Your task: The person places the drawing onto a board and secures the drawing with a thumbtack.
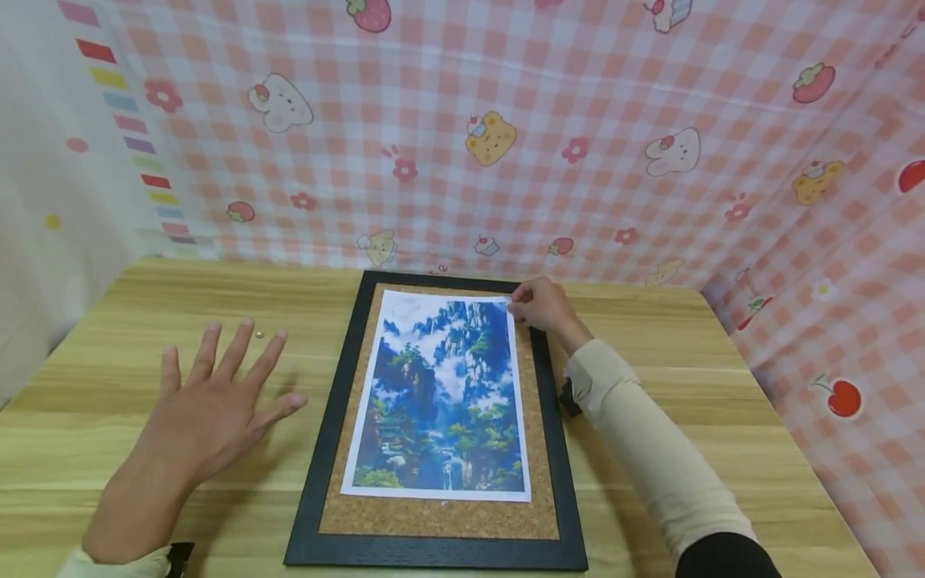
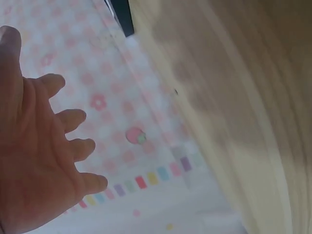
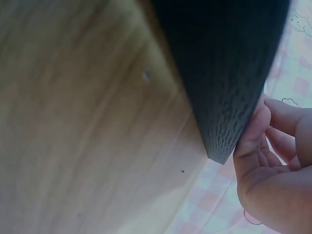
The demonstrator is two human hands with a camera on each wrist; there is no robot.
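A paper print of blue mountains and a waterfall (image 1: pixel 441 401) lies on a cork board (image 1: pixel 433 518) inside a black frame (image 1: pixel 433 552). My right hand (image 1: pixel 545 307) pinches at the print's upper right corner, thumb and fingers bent together. The fingertips hide that corner, so whether a small thing is also between them does not show. In the right wrist view, the same hand (image 3: pixel 278 170) is beside the frame's dark edge (image 3: pixel 229 102). To the left of the frame, my left hand (image 1: pixel 205 417) hovers with fingers spread, holding nothing; its palm (image 2: pixel 39 161) shows in the left wrist view.
A tiny gold-coloured round piece (image 1: pixel 259 334) lies on the wood-grain table (image 1: pixel 650 337) near the left fingertips. Behind the table hangs a pink checked cloth (image 1: pixel 433 120) with cartoon prints, which continues along the right side. Pale cloth (image 1: pixel 43 201) borders the left.
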